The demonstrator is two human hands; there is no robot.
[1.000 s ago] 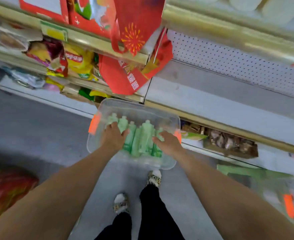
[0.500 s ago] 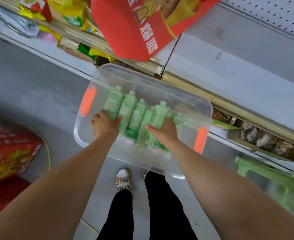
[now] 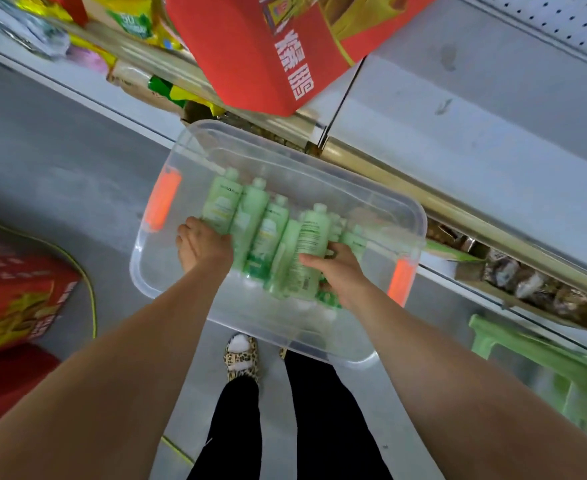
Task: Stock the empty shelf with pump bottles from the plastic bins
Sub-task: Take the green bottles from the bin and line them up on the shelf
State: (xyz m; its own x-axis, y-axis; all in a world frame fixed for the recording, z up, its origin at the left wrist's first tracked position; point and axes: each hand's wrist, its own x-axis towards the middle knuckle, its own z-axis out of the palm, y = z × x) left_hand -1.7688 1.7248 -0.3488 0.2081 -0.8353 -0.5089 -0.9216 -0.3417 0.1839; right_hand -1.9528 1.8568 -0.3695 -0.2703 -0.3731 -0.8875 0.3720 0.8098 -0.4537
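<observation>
A clear plastic bin (image 3: 319,181) with orange handle clips sits on the floor by the shelf unit. Several light green bottles (image 3: 260,223) lie side by side inside it. My left hand (image 3: 205,245) rests on the base of the leftmost bottle (image 3: 221,206), fingers curled over it. My right hand (image 3: 340,268) grips the lower part of a bottle (image 3: 307,237) near the middle right, thumb on top. The bare grey shelf (image 3: 492,126) lies above and to the right of the bin.
A red paper bag (image 3: 250,53) hangs over the bin's far edge. Snack packs (image 3: 136,26) fill the shelves at the upper left. A red carton (image 3: 15,303) stands on the floor to the left, a green stool (image 3: 541,355) to the right. My feet (image 3: 241,358) stand just behind the bin.
The view has dropped closer to the bin. My right hand has closed around a bottle and tilted it up slightly; my left hand stays on the leftmost bottle.
</observation>
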